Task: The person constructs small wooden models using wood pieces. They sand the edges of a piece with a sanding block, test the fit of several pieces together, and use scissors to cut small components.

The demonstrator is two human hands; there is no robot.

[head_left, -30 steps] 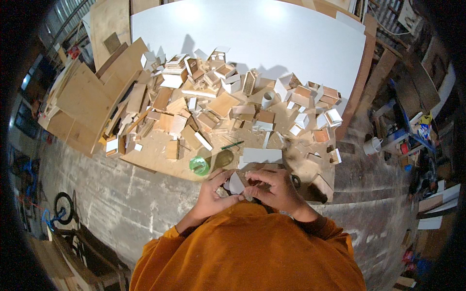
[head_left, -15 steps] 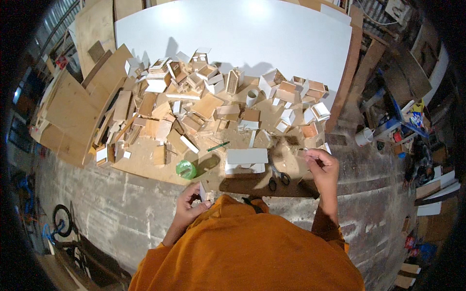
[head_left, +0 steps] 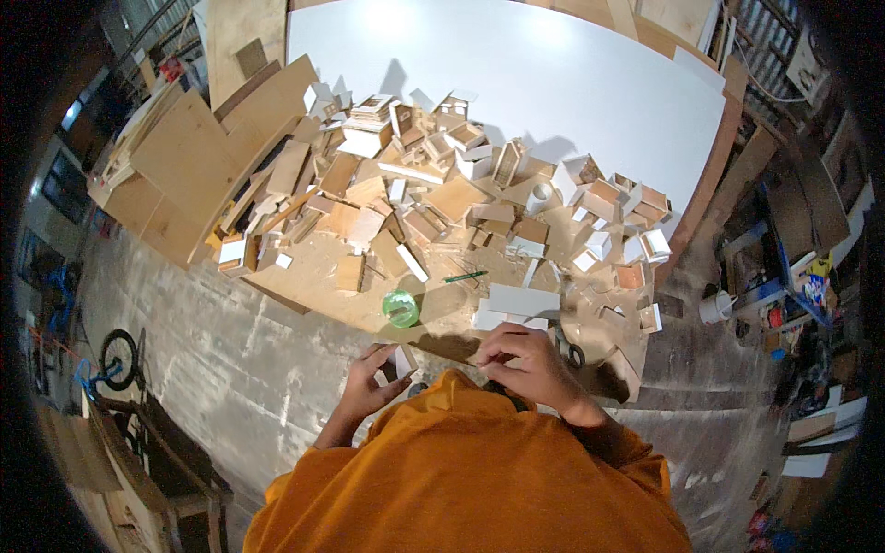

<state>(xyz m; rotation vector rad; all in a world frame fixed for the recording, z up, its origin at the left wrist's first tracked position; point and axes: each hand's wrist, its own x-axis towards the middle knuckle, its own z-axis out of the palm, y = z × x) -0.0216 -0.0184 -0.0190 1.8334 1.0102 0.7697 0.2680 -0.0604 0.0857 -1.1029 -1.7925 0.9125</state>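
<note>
My left hand (head_left: pixel 369 380) grips a small wooden piece with a white face (head_left: pixel 402 361), held before my body just off the table's front edge. To its right, my right hand (head_left: pixel 525 364) has its fingers pinched together. Whatever they hold, if anything, is too small to make out. Behind that hand lie white and grey flat panels (head_left: pixel 524 300), partly covered by it. The scissors (head_left: pixel 576 355) show only a dark handle beside it. A green round container (head_left: pixel 400 310) stands near the front edge, and a green pencil-like stick (head_left: pixel 466 276) lies behind it.
Small wooden model houses and boxes (head_left: pixel 466 136) crowd the wooden table (head_left: pixel 304 278), with loose offcuts among them. A white tube (head_left: pixel 539 196) stands there too. A large white board (head_left: pixel 516 83) rises behind. Plywood sheets (head_left: pixel 184 170) lean at left; a white bucket (head_left: pixel 716 307) is at right.
My right hand has moved left from the table's right front to before my body, close to the left hand. The left hand keeps its wooden piece. The whole view has shifted.
</note>
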